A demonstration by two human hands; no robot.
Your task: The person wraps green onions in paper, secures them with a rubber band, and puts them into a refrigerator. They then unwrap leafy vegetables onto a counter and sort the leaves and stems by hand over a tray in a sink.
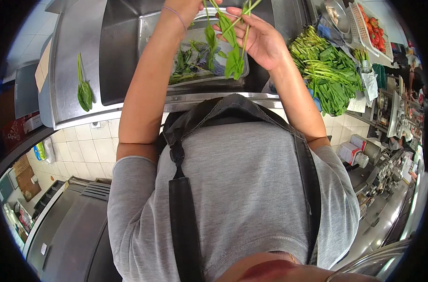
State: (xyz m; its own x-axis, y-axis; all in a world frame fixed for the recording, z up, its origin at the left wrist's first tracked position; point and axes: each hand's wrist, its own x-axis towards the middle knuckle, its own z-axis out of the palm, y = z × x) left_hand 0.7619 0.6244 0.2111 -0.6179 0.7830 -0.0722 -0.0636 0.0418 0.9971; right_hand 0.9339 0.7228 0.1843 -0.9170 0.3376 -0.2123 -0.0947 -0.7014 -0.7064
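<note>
My left hand (188, 11), partly cut off by the top edge, is closed on long green stems of a leafy vegetable. Wrapped around the stems from the other side, my right hand (263, 40) shows its palm, thumb and fingers lightly gripping them. The leafy greens (232, 61) hang down between both hands, broad leaves lowest. Beneath them, a clear tray (244, 70) in the sink holds torn leaves and stem bits (195, 61). A hair tie or thin band circles my left wrist.
One leafy stalk (84, 89) lies on the steel counter (66, 56) at left. At right sits a large heap of greens (326, 75). Behind it are a metal bowl (338, 16) and a white basket (362, 28) of red peppers or tomatoes. The sink's front edge (265, 97) lies close to my apron.
</note>
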